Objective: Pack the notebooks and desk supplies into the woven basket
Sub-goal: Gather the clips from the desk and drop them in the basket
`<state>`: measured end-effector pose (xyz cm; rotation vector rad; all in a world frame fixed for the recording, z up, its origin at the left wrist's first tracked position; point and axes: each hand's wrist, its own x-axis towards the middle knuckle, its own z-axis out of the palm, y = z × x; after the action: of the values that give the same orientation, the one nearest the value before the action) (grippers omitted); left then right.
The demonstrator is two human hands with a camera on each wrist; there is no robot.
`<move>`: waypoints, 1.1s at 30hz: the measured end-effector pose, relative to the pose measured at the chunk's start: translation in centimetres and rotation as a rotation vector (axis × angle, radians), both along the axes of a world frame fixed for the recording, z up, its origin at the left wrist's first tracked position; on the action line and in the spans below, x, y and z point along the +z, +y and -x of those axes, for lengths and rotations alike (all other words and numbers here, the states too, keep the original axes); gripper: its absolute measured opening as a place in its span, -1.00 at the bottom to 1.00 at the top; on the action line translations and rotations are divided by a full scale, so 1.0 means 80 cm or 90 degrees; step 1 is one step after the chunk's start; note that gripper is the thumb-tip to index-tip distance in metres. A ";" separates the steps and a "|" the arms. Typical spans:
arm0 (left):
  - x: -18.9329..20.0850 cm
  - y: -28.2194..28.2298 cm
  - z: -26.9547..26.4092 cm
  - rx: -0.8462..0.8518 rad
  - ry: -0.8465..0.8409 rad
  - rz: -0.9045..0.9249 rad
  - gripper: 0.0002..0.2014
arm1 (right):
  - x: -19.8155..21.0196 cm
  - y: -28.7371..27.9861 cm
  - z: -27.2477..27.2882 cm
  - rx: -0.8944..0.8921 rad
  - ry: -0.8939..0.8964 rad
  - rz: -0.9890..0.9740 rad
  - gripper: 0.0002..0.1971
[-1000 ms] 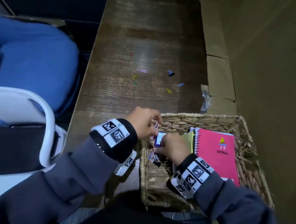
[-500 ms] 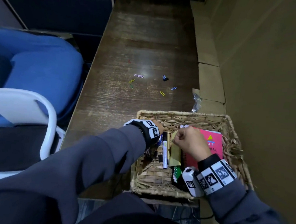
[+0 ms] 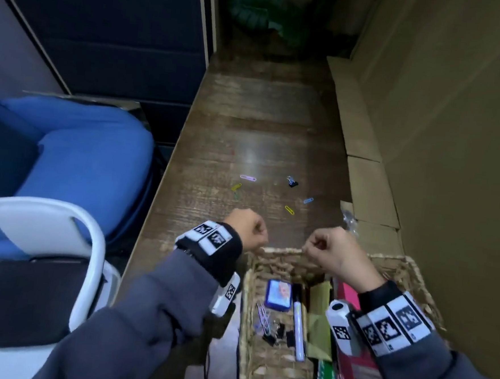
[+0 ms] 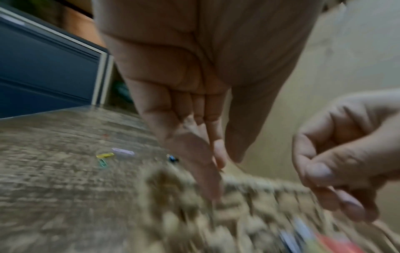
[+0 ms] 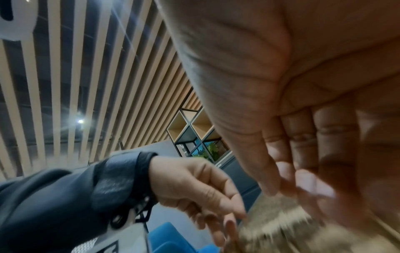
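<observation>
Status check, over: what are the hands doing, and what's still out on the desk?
Left hand and right hand loosely curled, empty, above woven basket far rim. Paper clips and binder clip on desk. Nothing blocking.

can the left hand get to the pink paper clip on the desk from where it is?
Probably yes. The left hand hovers past the woven basket rim, holding nothing, and only bare desk lies between it and the pink paper clip.
</observation>
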<state>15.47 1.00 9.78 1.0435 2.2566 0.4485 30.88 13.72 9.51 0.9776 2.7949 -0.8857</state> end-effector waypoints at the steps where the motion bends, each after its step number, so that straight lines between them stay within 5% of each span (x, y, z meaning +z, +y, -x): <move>1: -0.001 -0.005 0.022 0.039 -0.003 -0.022 -0.83 | 0.009 0.010 0.027 0.001 0.017 -0.017 -0.82; 6: -0.038 -0.009 0.123 0.159 0.013 -0.074 -0.83 | 0.022 0.052 0.186 0.021 0.062 -0.113 -0.86; 13: -0.083 0.034 0.232 0.066 0.113 0.046 -0.82 | -0.092 0.080 0.343 0.111 -0.123 -0.108 -0.82; 23: -0.098 0.123 0.327 -0.006 0.125 0.121 -0.72 | -0.164 0.102 0.371 0.067 -0.220 -0.102 -0.81; 29: -0.111 0.172 0.344 0.034 0.080 0.045 -0.86 | -0.144 0.101 0.353 0.079 -0.252 -0.075 -0.78; 33: -0.123 0.197 0.374 0.004 0.127 0.073 -0.66 | -0.096 0.099 0.324 0.079 -0.182 -0.081 -0.84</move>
<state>-14.42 16.77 -0.02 1.0624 2.4302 0.2224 5.00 21.62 1.80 0.8555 2.6565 -0.5131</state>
